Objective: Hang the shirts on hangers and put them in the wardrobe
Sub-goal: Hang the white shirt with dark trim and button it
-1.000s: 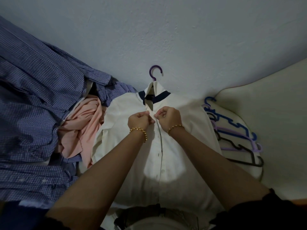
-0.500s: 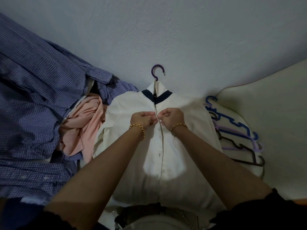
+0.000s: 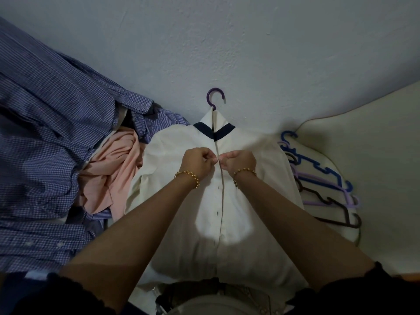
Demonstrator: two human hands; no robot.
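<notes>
At frame centre, the left hand [image 3: 198,160] and right hand [image 3: 238,160], fingers curled, pinch the cream collared shirt's [image 3: 254,223] button placket. Its purple plastic hanger [image 3: 214,98] hook shows above the collar

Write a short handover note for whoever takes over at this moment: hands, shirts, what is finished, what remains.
Left hand and right hand each pinch the front edges of the cream shirt just below its collar.
The shirt lies flat, already on the purple hanger.
Remaining: finish buttoning; put the blue checked shirts and pink garment, heaped at the left, on the spare hangers lying at the right; carry everything to the wardrobe, not in view.
</notes>
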